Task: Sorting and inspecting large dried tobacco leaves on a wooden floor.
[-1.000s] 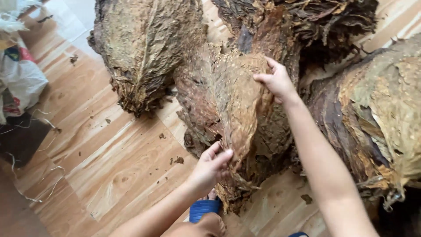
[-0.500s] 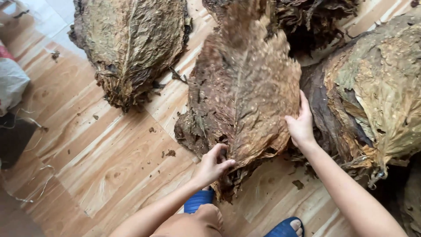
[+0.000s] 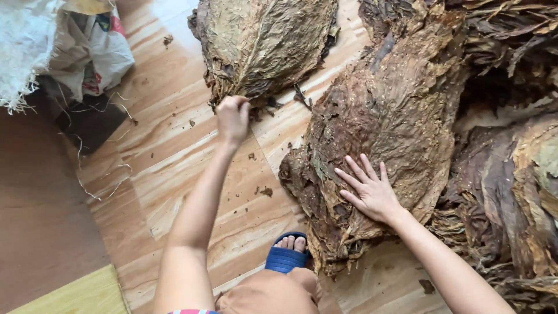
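Observation:
A stack of dark brown dried leaves (image 3: 383, 128) lies on the wooden floor (image 3: 174, 163) in front of me. My right hand (image 3: 369, 189) rests flat on its lower part, fingers spread. A second, greenish-brown pile of dried leaves (image 3: 264, 43) lies further away to the left. My left hand (image 3: 232, 119) is closed at the near edge of that pile, gripping the leaf stems there. More dried leaf bundles (image 3: 511, 174) are heaped at the right.
My foot in a blue slipper (image 3: 286, 256) is beside the brown stack's near end. A white sack (image 3: 23, 46) and plastic bags (image 3: 96, 55) sit at the top left, next to a dark object. Leaf crumbs dot the floor.
My left hand left the brown stack and reached up-left to the greenish pile. My right hand moved from the stack's right edge onto its top surface. The view shifted.

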